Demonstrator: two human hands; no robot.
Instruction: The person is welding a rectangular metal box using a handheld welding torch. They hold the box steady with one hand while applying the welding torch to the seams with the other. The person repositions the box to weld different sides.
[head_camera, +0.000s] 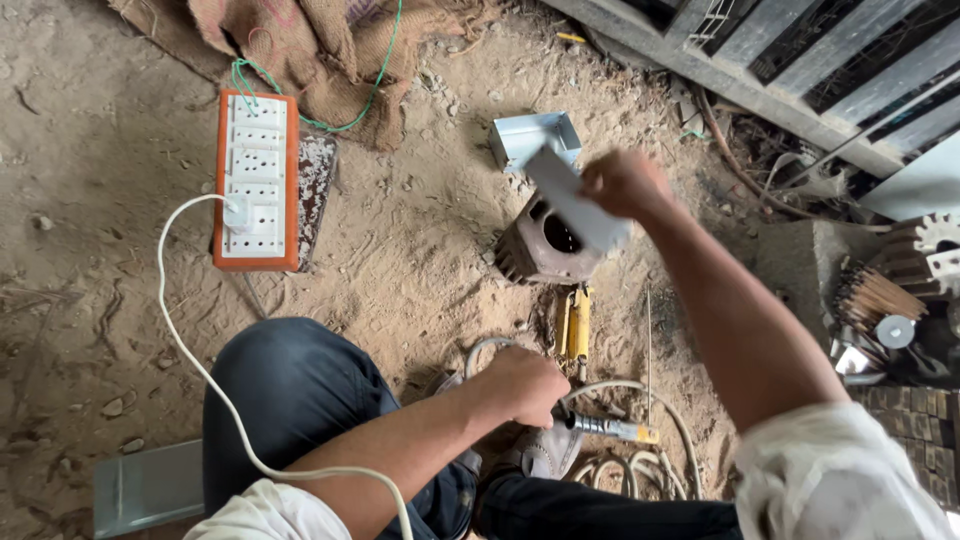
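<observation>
My right hand (622, 182) is raised and grips a bent grey sheet-metal piece (578, 200), blurred by motion, above a rusty round metal housing (540, 245) that stands on the dirt floor. My left hand (522, 385) is low between my knees, closed on the handle of a tool (612, 428) with a silver and yellow tip and a white hose or cable looped beside it. A yellow clamp-like tool (575, 322) lies on the ground between the housing and my left hand.
An orange-edged white socket board (256, 182) with a white cable (185, 340) plugged in lies at left. Another folded metal box (533, 136) sits behind the housing. Burlap sacking (320, 50), a dark metal frame (800, 70), motor parts (890, 310) at right, and a grey metal sheet (148, 488) at lower left.
</observation>
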